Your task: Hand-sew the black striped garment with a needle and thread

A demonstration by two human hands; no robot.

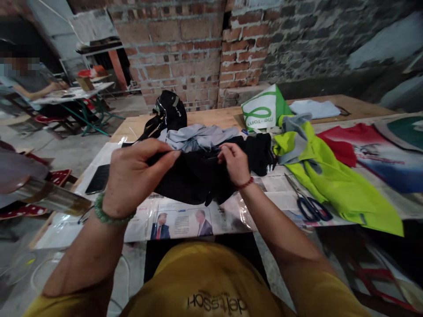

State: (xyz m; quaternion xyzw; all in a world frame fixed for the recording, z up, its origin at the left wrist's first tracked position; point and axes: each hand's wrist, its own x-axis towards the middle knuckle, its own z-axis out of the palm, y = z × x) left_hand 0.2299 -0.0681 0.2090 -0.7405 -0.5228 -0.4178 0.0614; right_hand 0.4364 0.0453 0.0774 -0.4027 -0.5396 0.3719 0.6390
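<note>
1. Over the surface (221,116), the left hand (132,171) pinches the black cloth (194,180) between thumb and forefinger; the right hand (235,163), fingers curled, seems to grip its other side.
2. The black cloth spans between them above the newspaper (183,224). It looks light, soft and limp, hardly fragile; its upper edge, taken at two spread points, should limit bunching.
3. Rightward lie scissors (301,196).
4. Behind are grey cloth (198,136), then a black bag (173,105).
</note>
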